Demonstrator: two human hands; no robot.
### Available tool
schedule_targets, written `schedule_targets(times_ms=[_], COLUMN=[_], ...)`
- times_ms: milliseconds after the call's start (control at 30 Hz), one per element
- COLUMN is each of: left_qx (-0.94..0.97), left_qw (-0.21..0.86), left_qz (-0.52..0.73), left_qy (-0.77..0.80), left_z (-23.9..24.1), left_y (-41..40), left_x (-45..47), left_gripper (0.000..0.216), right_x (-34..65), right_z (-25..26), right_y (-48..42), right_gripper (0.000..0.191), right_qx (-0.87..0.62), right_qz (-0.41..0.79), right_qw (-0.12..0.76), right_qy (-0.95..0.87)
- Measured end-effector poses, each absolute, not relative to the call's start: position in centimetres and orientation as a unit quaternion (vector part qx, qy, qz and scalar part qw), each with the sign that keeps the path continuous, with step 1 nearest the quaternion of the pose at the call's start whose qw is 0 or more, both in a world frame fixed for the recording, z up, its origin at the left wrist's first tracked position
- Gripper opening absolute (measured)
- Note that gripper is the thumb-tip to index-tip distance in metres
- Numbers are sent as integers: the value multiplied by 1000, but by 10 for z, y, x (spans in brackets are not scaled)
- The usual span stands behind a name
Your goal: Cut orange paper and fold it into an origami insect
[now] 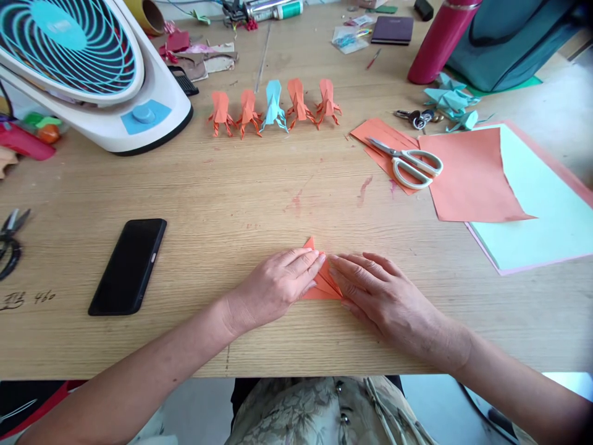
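A small folded piece of orange paper point(327, 285) lies on the table in front of me, a pointed corner showing beyond my fingertips. My left hand point(283, 279) presses on its left part with the fingers held together. From the right, my right hand point(386, 300) holds the right edge of the same paper, its fingers close together with the tips on the folds. Both hands cover much of the paper, so its full shape is hidden. The fingertips of the two hands almost meet.
Orange paper figures point(302, 102) and a blue one point(273, 106) stand in a row beyond. White-handled scissors point(417, 167) rest on orange strips point(377, 133), beside orange and pale green sheets point(532, 241). A phone point(128, 266), fan point(152, 117) and dark-handled scissors point(9, 244) are leftward.
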State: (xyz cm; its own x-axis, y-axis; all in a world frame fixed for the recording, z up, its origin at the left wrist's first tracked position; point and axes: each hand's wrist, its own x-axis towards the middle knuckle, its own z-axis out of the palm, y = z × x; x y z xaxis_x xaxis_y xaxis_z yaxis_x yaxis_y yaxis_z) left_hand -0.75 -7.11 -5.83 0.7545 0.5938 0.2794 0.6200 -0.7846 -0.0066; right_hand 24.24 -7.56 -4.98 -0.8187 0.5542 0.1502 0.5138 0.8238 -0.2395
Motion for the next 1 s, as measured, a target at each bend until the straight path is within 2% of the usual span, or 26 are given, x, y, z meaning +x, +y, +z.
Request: schedule_targets(times_ms=[333, 567, 767, 1000], left_qx=[-939, -936, -940, -939], left_qw=[41, 22, 65, 61], left_qz=[-96, -81, -104, -88], left_qy=[-328, -342, -319, -326], left_z=[-58, -53, -60, -59], left_y=[-74, -75, -75, -79], left_x=[-8, -5, -6, -4], left_gripper=[43, 37, 38, 39], right_x=[243, 245, 251, 252], right_z=[-53, -57, -61, -67], right_y=[-90, -95, -95, -98], right_gripper=[38, 35, 38, 36], right_qx=[-285, -288, -280, -267], right_qz=[16, 24, 24, -15], right_qw=[136, 158, 158, 177], right_qy=[-949, -944, -947, -947])
